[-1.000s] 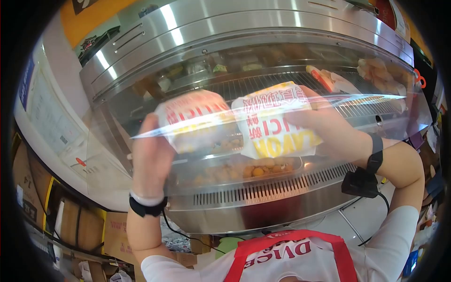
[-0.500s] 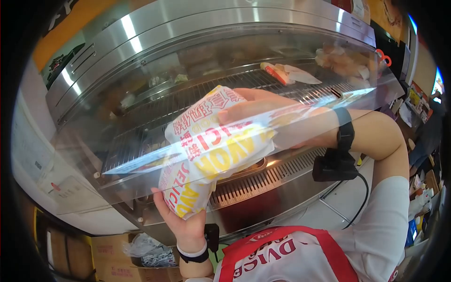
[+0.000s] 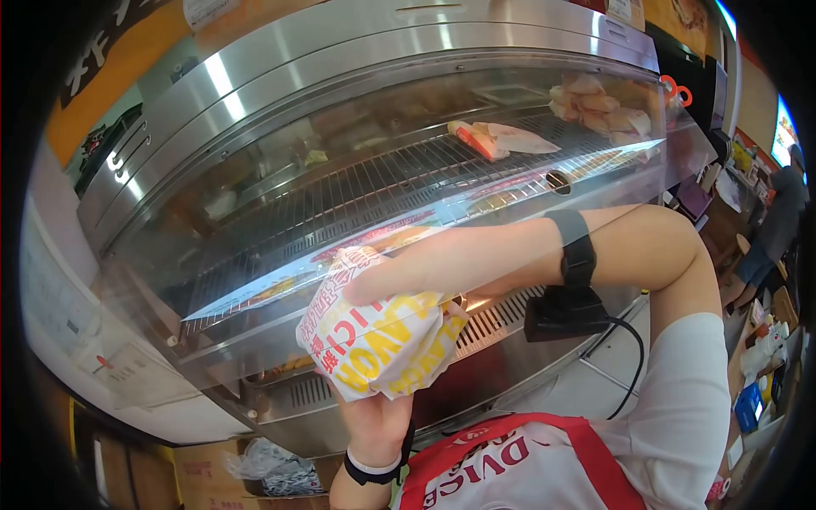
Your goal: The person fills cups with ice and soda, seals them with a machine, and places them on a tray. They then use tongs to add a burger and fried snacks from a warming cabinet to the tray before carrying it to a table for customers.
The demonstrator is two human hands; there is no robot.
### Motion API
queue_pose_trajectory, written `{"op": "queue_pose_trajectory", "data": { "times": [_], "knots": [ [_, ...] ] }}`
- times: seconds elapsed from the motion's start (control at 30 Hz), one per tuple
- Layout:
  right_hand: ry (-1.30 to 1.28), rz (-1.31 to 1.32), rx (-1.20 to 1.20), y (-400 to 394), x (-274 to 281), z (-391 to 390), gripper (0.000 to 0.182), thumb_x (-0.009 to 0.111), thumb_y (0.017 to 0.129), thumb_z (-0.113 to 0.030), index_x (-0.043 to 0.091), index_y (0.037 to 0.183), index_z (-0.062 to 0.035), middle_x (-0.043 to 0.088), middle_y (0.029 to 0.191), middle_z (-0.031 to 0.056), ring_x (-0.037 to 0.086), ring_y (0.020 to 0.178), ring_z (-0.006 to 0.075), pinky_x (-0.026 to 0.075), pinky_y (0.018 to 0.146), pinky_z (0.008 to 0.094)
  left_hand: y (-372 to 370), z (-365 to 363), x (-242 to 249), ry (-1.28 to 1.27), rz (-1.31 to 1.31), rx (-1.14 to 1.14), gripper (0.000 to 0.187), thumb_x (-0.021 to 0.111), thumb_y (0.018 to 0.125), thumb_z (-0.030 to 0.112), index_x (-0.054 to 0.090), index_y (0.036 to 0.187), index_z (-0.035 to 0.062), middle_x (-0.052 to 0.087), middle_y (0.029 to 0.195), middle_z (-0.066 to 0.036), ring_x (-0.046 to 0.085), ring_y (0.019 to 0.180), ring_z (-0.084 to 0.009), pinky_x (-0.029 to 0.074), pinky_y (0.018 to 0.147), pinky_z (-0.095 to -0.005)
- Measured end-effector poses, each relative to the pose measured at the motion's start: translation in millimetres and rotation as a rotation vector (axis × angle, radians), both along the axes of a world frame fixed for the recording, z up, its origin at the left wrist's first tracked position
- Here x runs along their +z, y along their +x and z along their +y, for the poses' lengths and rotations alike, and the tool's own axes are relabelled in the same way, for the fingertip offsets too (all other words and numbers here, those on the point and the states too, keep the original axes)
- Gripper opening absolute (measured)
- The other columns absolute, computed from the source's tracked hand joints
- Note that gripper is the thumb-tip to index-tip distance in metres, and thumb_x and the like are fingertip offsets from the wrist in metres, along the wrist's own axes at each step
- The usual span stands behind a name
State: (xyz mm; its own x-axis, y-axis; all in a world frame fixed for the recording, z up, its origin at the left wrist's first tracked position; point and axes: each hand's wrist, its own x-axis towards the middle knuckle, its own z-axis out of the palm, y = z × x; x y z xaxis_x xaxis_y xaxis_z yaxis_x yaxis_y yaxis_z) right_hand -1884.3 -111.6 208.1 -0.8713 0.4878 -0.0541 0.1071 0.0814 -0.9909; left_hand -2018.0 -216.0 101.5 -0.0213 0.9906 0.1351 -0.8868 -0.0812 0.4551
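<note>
A white paper food wrapper (image 3: 378,353) with red and yellow lettering is bunched between both my hands, just in front of a glass-fronted warming cabinet. My right hand (image 3: 404,276) grips it from above, its thumb across the upper side and fingers curled over the right edge. Under the bundle, my left hand (image 3: 378,421) supports it, with most of its fingers hidden behind the paper. What the wrapper contains is hidden. The cabinet's clear front panel (image 3: 280,336) overlaps my right forearm and part of the bundle in this view.
Inside the cabinet, a red-and-white paper packet (image 3: 478,140) lies on the wire rack (image 3: 340,200). Several wrapped items (image 3: 603,110) are piled at the rack's right end. A cardboard box (image 3: 204,476) stands low at the left. A person (image 3: 769,225) is at the far right.
Both hands and the wrapped bundle have come down, away from the rack and closer to my body. The bundle looks shorter and more bunched. My view has shifted slightly.
</note>
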Motion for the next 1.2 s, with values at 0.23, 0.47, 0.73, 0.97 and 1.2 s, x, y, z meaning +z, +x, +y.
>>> {"op": "queue_pose_trajectory", "data": {
  "times": [0.23, 0.47, 0.73, 0.97, 1.2],
  "knots": [
    [0.467, -0.177, -0.121, 2, 16, -7, 0.038, 0.054, 0.082, -0.03, 0.052, 0.106, -0.001, 0.054, 0.1, 0.0098, 0.051, 0.097, 0.0223, 0.041, 0.083, 0.0317, 4, 3, -6, 0.033, 0.012, 0.021, 0.077, 0.047, 0.074, 0.06, 0.023, 0.132, 0.0161, 0.03, 0.135, -0.005, 0.029, 0.124, -0.0257, 0.024, 0.102, -0.0456],
    [1.487, 0.037, -0.261, 7, 3, 21, 0.023, 0.054, 0.078, -0.024, 0.056, 0.09, -0.004, 0.054, 0.088, 0.0116, 0.052, 0.084, 0.0275, 0.042, 0.075, 0.0361, -10, 1, -20, 0.099, 0.049, 0.003, 0.074, 0.046, 0.076, 0.058, 0.023, 0.132, 0.0153, 0.031, 0.134, -0.007, 0.031, 0.122, -0.0273, 0.026, 0.1, -0.0481],
    [1.966, -0.799, -0.276, 46, 32, 53, 0.011, 0.056, 0.071, -0.017, 0.057, 0.076, -0.0075, 0.056, 0.078, 0.0072, 0.056, 0.08, 0.0212, 0.044, 0.07, 0.0325, -25, -6, -43, -0.114, -0.041, 0.014, 0.051, 0.045, 0.083, 0.043, 0.039, 0.123, 0.0123, 0.045, 0.124, -0.008, 0.043, 0.113, -0.0268, 0.03, 0.098, -0.0468],
    [3.268, -2.452, 1.281, 123, 9, 150, 0.046, 0.032, 0.09, -0.044, 0.046, 0.118, -0.0105, 0.049, 0.115, 0.011, 0.047, 0.105, 0.0224, 0.038, 0.088, 0.03, -33, -9, -63, -0.073, -0.121, -0.085, 0.049, 0.043, 0.084, 0.042, 0.04, 0.122, 0.0119, 0.045, 0.123, -0.008, 0.043, 0.113, -0.027, 0.031, 0.097, -0.0468],
    [1.04, -0.976, -0.501, 118, 27, 119, 0.033, 0.042, 0.084, -0.02, 0.045, 0.116, -0.0113, 0.049, 0.102, 0.0066, 0.046, 0.093, 0.0183, 0.037, 0.08, 0.0285, -39, -10, -69, -0.137, -0.126, -0.113, 0.046, 0.043, 0.085, 0.041, 0.041, 0.121, 0.0118, 0.047, 0.122, -0.009, 0.045, 0.112, -0.027, 0.032, 0.097, -0.0459]
  ]
}}
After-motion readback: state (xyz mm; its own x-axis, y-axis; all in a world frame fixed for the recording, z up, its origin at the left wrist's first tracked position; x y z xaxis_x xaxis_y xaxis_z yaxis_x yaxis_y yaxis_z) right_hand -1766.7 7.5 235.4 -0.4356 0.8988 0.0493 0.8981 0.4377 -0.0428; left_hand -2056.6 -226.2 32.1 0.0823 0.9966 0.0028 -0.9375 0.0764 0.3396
